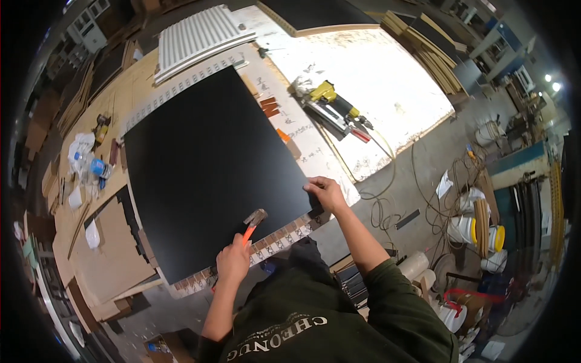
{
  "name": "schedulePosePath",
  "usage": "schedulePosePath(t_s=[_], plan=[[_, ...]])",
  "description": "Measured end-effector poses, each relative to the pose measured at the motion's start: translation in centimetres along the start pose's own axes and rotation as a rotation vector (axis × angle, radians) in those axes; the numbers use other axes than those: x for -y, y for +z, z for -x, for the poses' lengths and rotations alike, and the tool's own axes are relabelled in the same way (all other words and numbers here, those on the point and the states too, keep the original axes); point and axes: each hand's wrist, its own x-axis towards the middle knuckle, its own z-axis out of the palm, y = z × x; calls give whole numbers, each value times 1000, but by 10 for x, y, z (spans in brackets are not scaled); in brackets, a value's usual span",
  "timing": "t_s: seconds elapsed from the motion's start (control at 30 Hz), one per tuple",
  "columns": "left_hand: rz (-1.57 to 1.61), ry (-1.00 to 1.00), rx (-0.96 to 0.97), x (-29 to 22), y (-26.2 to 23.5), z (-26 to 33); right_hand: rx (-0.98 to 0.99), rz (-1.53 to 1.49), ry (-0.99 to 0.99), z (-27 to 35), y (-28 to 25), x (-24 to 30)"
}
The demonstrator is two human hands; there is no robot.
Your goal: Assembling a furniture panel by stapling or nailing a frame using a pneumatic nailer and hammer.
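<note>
A large black panel [209, 163] lies flat on the workbench in front of me. My left hand [233, 259] is closed round the orange handle of a hammer [256, 218], whose metal head is over the panel's near part. At the panel's right edge, near its front corner, my right hand [325, 193] rests with its fingertips on the edge. The thumb and fingers seem to pinch that edge, with their undersides hidden. Along the near side, a patterned strip [272, 242] shows beneath the panel.
A yellow nail gun [327, 100] with an air hose lies on the white board [387, 78] to the right. A ribbed white panel [200, 39] is at the back. Bottles and scraps, including a water bottle [97, 166], sit left. Hoses [417, 175] coil across the floor at right.
</note>
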Motion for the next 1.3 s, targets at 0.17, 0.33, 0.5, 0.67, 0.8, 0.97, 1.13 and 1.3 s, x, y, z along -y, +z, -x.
schedulePosePath(t_s=[0.17, 0.33, 0.5, 0.67, 0.8, 0.97, 1.13, 1.3], plan=[[137, 206, -105, -58, -28, -2, -50, 75, 157, 1, -13, -3], [6, 191, -5, -65, 3, -33, -67, 137, 183, -3, -8, 5], [55, 191, -5, -83, -17, -30, -42, 168, 131, 0, -10, 1], [51, 25, -132, -83, 4, -37, 142, 278, 74, -3, -27, 1], [62, -44, -131, -89, 10, -50, 294, 288, -45, -21, -39, -7], [143, -53, -296, -128, 9, -72, 411, 184, -106, -33, -43, -7], [61, 8, -297, -140, 20, -91, 530, 174, -132, -41, -51, -12], [998, -124, 89, -185, 17, -113, 48, 146, -194, -97, -107, 15]])
